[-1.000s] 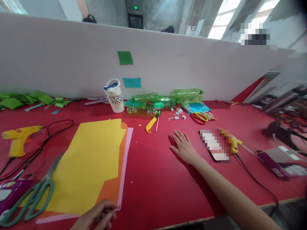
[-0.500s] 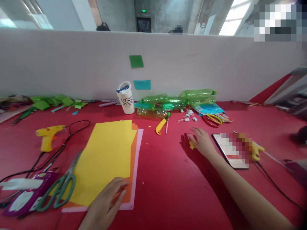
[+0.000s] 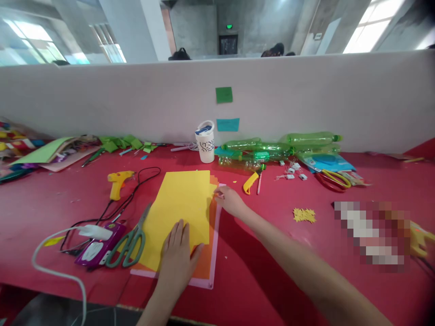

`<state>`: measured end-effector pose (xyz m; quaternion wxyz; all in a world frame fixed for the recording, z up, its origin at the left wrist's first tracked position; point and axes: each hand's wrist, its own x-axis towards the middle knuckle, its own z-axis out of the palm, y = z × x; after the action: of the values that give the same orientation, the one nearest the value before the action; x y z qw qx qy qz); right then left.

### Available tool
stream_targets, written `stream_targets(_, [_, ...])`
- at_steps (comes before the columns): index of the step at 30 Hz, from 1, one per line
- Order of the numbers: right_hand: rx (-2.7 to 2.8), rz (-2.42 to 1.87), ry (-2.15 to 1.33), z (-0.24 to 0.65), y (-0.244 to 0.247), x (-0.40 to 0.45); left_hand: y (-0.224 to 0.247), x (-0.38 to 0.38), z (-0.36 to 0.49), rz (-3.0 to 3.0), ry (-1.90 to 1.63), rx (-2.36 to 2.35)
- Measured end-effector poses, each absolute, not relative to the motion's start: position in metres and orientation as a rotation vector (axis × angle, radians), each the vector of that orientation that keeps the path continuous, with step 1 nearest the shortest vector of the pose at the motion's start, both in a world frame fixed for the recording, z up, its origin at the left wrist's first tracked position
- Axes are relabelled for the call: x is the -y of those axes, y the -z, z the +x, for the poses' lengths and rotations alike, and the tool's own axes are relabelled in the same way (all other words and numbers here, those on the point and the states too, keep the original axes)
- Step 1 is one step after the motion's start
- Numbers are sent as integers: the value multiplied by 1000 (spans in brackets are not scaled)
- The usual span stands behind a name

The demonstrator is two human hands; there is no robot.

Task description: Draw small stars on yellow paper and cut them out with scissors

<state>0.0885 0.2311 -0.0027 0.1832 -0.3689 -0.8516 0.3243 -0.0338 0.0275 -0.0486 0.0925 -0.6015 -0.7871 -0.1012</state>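
Observation:
My left hand lies flat, fingers stretched out, on a yellow sheet of paper near its lower edge. Under that sheet are orange sheets and a pink sheet. At the stack's upper right edge is my right hand, its fingers curled together; what lies between the fingertips is too small to make out. Green-handled scissors rest along the stack's left side. A yellow jagged paper piece lies apart on the red table, right of my right hand.
Left are a yellow glue gun and a purple power strip with cables. A white cup, green plastic bottles, a yellow cutter and red-yellow scissors stand or lie towards the partition. Another glue gun is far right.
My right hand has left the jagged yellow piece and moved left to the paper stack's edge. My left hand has spread flat on the yellow sheet. The camera view has turned left.

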Motion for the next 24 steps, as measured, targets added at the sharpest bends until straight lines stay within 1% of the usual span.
stream_targets(6, [2502, -1198, -708, 13, 3, -295, 52, -26, -31, -1772, 363, 2302])
stream_targets(13, [2691, -1280, -622, -16, 5, -311, 54, -3, -49, -1888, 471, 2194])
stream_targets(17, [2750, -1366, -705, -17, 0, -316, 47, 12, -53, -1993, 520, 2154])
stream_targets(20, [2795, -1396, -870, -13, -8, -322, 43, 19, -59, -2000, 592, 2173])
stream_targets(22, [2822, -1384, -994, -8, -13, -324, 43, 22, -69, -1881, 606, 2215])
stream_targets(24, [2834, -1365, -1093, -1, -19, -325, 45, 26, -79, -1723, 543, 2250])
